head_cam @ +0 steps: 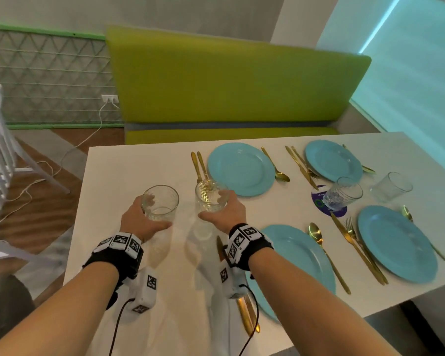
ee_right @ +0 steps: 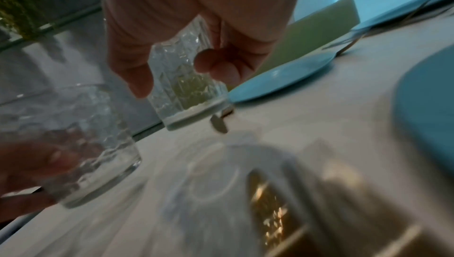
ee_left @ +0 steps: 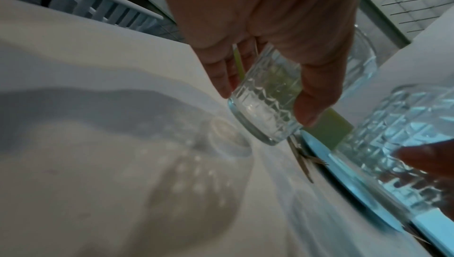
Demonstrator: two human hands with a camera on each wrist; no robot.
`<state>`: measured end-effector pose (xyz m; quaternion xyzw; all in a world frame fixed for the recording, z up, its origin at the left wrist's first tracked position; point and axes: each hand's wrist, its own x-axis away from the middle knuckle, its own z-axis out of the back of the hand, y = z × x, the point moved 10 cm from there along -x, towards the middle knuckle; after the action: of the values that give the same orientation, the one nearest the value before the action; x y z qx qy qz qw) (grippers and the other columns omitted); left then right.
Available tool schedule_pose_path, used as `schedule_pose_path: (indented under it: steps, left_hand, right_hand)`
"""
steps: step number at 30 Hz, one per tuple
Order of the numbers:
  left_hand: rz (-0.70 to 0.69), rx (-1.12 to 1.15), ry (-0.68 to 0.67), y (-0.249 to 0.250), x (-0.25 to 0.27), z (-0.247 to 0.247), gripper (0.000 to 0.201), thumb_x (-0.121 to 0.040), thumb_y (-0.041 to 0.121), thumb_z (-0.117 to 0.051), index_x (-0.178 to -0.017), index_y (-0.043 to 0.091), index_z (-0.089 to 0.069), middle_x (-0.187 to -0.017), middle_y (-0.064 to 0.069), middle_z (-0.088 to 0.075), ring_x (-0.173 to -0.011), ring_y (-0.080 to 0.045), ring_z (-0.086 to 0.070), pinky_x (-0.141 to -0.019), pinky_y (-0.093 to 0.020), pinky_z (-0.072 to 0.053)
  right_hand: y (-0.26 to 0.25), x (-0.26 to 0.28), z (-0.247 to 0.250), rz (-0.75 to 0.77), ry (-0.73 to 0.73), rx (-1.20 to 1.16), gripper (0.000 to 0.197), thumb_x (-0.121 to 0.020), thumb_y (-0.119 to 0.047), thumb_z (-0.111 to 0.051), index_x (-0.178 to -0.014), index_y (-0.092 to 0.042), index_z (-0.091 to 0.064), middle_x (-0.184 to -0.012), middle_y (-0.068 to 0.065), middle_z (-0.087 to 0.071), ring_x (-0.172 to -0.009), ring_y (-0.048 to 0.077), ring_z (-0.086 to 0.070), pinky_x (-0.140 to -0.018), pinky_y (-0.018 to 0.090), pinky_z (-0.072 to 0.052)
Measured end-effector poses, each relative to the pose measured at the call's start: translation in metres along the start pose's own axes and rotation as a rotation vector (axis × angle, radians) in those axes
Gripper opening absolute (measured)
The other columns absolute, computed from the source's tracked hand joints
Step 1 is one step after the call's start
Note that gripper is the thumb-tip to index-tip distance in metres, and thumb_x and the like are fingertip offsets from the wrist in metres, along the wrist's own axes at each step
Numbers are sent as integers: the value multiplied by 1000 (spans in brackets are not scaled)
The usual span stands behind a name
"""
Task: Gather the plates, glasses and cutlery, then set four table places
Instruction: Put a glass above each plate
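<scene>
We see four plates [head_cam: 240,169] with cutlery [head_cam: 198,165] laid on the table [head_cam: 129,170], two glasses by the right edge, and each hand [head_cam: 136,222] gripping one more glass [head_cam: 160,202] to place.

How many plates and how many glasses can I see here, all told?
Blue plates: 4
Clear glasses: 4, one held in the left hand, one in the right hand, two standing on the table
Total: 8
</scene>
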<state>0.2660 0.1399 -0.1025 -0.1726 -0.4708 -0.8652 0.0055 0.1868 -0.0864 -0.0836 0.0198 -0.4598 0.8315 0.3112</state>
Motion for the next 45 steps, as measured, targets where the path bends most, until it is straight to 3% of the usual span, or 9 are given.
schedule_pose_path:
  steps: [8,14,23,41,45]
  left_hand:
    - [-120,-29,-164,80,5,-83,83,-63,12,-85,-135,13,-43,-134,-9,-55,-122,-27,-52,-94,-25,-37]
    - [-179,-83,-261,116,10,-140,86,-63,16,-85,-137,17,-42,-135,-6,-54,-123,-26,-52,-100,-27,-39]
    - [-176,-119,-314,132,8,-182,83,-63,14,-85,-135,15,-42,-135,-7,-53,-123,-26,-52,-98,-29,-41]
    - [-167,-161,-314,125,0,-192,86,-62,18,-86,-136,16,-41,-135,-6,-54,-124,-26,-52,-100,-29,-41]
    - [-166,-159,-313,122,-2,-191,86,-61,18,-86,-135,15,-42,-134,-6,-55,-122,-25,-53,-94,-25,-39]
  right_hand:
    - [68,-16,147,-169,291,-21,77,-66,-29,-82,-132,-16,-44,-131,8,-54,-121,24,-52,-96,28,-43]
    - [116,-26,203,-275,401,-7,80,-66,-29,-82,-134,-13,-42,-133,11,-52,-125,27,-48,-100,30,-40]
    - [149,-41,215,-355,414,-38,83,-65,-28,-83,-135,-10,-40,-135,13,-51,-126,30,-48,-102,37,-42]
    - [174,-52,207,-389,425,-90,86,-64,-28,-84,-136,-14,-39,-137,11,-50,-127,30,-47,-104,40,-40]
    - [178,-54,205,-407,414,-95,89,-64,-30,-84,-138,-15,-36,-140,10,-49,-129,30,-46,-106,39,-39]
